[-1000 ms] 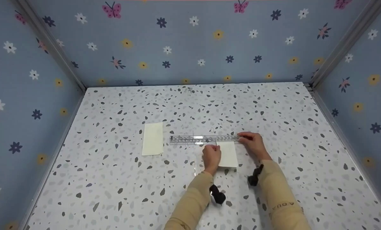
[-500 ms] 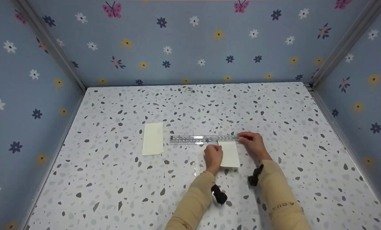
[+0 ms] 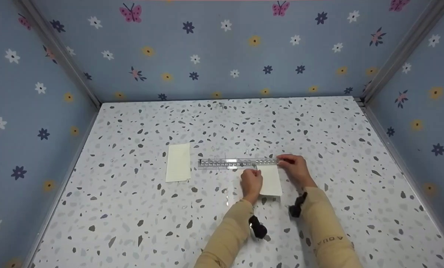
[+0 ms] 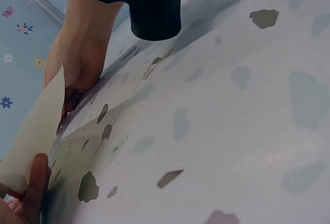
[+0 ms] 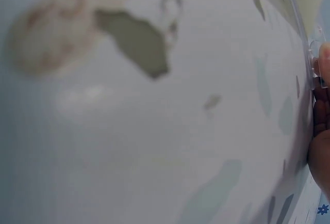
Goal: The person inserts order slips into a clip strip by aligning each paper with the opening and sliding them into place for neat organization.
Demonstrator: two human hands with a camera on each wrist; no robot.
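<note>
A pale cream sheet of paper (image 3: pixel 270 180) lies with its far edge along the near side of a clear plastic ruler (image 3: pixel 222 163). My left hand (image 3: pixel 251 184) pinches the sheet near its far left corner. In the left wrist view the paper (image 4: pixel 36 123) rises at an angle from the tabletop, with finger and thumb at its lower end. At the ruler's right end, my right hand (image 3: pixel 297 170) holds it between thumb and fingers. The right wrist view catches only the edge of that hand (image 5: pixel 322 115) and a bit of the ruler (image 5: pixel 312 66).
A second cream paper piece (image 3: pixel 178 162), with a layer showing at its lower edge, lies left of the ruler. The speckled white tabletop (image 3: pixel 132 223) is bounded by blue flowered panels (image 3: pixel 214 48) at the back and sides. Black wrist cameras (image 3: pixel 258 227) hang beside both sleeves.
My left hand has slid a little to the right along the ruler, taking the paper with it. Ruler and right hand have stayed in place.
</note>
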